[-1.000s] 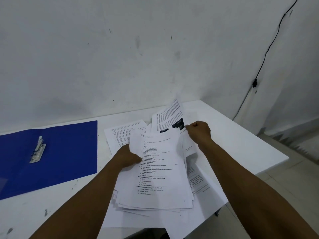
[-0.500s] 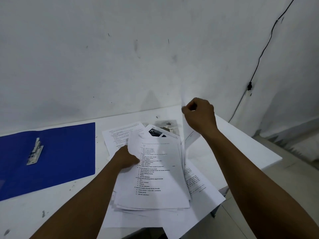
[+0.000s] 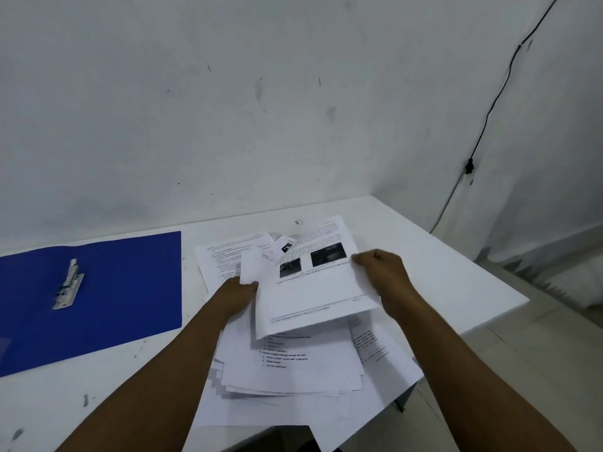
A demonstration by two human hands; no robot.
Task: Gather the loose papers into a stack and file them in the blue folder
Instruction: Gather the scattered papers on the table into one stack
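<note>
A rough stack of printed papers lies on the white table, its front sheets hanging over the near edge. My left hand grips the stack's left edge near the top. My right hand pinches the right edge of a sheet with two dark photos and holds it just above the stack. One more printed sheet lies flat behind the stack. The blue folder lies open on the left, with its metal clip showing.
The white table ends close on the right, with bare floor beyond it. A white wall stands right behind the table. A black cable runs down the wall at the right.
My right hand had lifted the photo sheet up on edge; it has now swung down, and the sheet faces up over the stack. My left hand stayed on the stack.
</note>
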